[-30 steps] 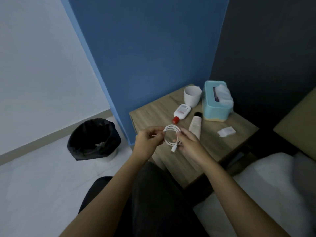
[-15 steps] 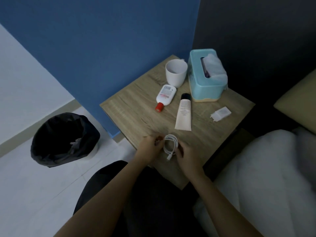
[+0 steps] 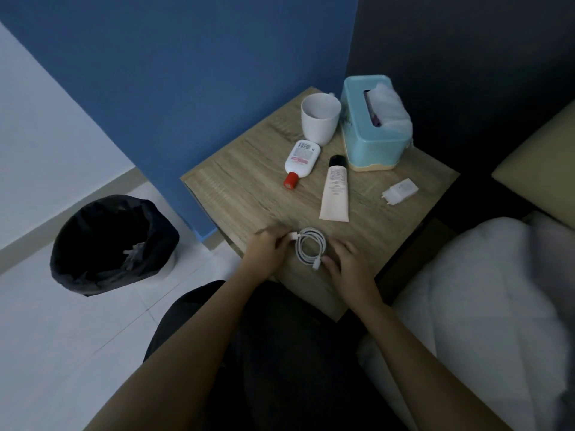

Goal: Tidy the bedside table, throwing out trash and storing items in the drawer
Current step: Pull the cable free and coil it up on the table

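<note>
Left hand (image 3: 267, 251) is pinching the coiled white cable (image 3: 311, 247) on the wooden bedside table (image 3: 236, 194), right hand (image 3: 350, 259) resting with fingers apart; red-capped white bottle (image 3: 301, 158), beige tube (image 3: 335, 191) and white adapter (image 3: 400, 191) are awaiting the drawer.

The left hand (image 3: 267, 251) pinches with curled fingers; the right hand (image 3: 350, 262) lies palm-down, fingers relaxed

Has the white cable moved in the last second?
Yes. The cable has come down and nearer: it was beside the cream tube, now it lies clear of it by the front edge of the table.
</note>
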